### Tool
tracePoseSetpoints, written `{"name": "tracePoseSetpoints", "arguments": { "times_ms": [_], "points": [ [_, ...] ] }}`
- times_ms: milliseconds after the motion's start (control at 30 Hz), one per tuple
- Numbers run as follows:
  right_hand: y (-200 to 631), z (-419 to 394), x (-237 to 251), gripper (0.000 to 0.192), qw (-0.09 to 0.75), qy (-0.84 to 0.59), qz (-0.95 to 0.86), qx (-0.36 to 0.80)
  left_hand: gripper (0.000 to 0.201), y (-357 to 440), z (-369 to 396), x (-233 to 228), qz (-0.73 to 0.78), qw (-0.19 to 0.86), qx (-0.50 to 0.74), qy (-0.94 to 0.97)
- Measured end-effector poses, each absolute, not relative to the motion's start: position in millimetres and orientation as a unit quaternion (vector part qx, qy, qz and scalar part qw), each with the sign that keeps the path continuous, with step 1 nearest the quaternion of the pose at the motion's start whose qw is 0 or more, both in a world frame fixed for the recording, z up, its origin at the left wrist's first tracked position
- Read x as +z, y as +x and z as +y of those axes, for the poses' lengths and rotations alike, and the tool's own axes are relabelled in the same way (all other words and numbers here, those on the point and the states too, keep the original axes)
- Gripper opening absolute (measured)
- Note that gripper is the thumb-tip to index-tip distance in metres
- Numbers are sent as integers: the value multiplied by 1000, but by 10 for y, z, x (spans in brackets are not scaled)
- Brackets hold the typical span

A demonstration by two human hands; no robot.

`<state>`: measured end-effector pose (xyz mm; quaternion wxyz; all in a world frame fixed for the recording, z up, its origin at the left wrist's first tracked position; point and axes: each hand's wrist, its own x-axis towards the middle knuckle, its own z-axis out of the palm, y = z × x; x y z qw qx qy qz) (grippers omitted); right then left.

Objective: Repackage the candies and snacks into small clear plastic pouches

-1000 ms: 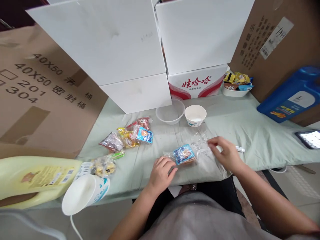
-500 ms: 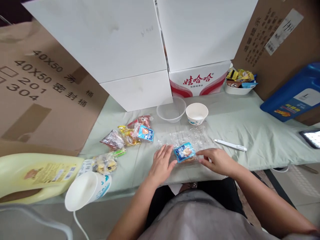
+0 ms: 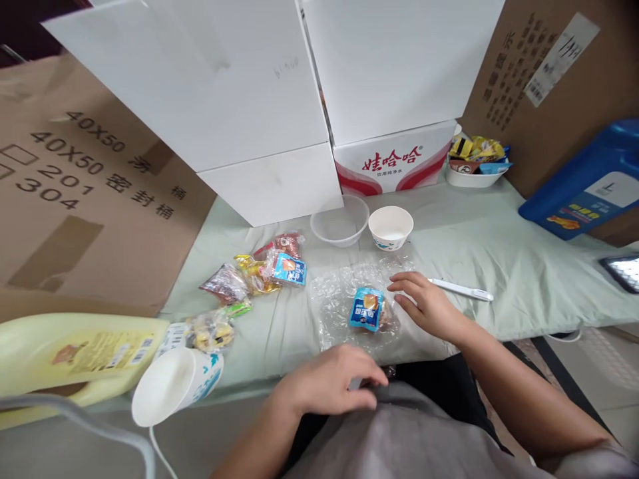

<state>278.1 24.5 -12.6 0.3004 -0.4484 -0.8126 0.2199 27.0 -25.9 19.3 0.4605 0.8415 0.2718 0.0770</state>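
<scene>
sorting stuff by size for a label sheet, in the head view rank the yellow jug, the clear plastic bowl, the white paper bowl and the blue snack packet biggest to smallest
1. yellow jug, though it lies nearest the camera, which inflates it
2. clear plastic bowl
3. white paper bowl, only slightly smaller than the clear one
4. blue snack packet, beside the right hand

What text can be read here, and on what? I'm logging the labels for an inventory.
"40X50", "201", "304", "密封桶": brown carton.
"娃哈哈": red-and-white box.
Blue snack packet by the right hand, white label, blue jug, yellow jug: print too small to read.
</scene>
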Motion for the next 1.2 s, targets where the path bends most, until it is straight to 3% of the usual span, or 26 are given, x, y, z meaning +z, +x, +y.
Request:
{"name": "tracePoseSetpoints", "arguments": {
  "times_ms": [133, 233, 367, 567, 800, 967, 1100, 1200],
  "points": [
    [2697, 306, -325, 30, 227, -525, -789, 225, 24, 417, -24, -55, 481, 282, 240, 795],
    [2730, 278, -499, 28, 162, -549, -789, 223, 51, 493, 89, -288, 477, 239, 210, 819],
    [2800, 186, -706, 25, 167, -519, -816, 192, 75, 567, 68, -447, 461, 232, 158, 842],
    [2813, 155, -784, 29, 205, -508, -820, 164, 69, 525, 122, -404, 447, 243, 192, 839],
    [2810, 162, -798, 29, 202, -502, -825, 161, 51, 254, 943, -112, 533, 385, 434, 616],
    [2816, 160, -819, 28, 206, -501, -825, 164, 48, 272, 1696, 66, 564, 243, 472, 633],
    [2823, 159, -805, 28, 216, -496, -824, 168, 61, 372, 1820, 95, 561, 159, 427, 691],
    [2818, 160, -789, 28, 216, -497, -822, 174, 40, 440, 1505, 50, 539, 111, 403, 731]
  ]
}}
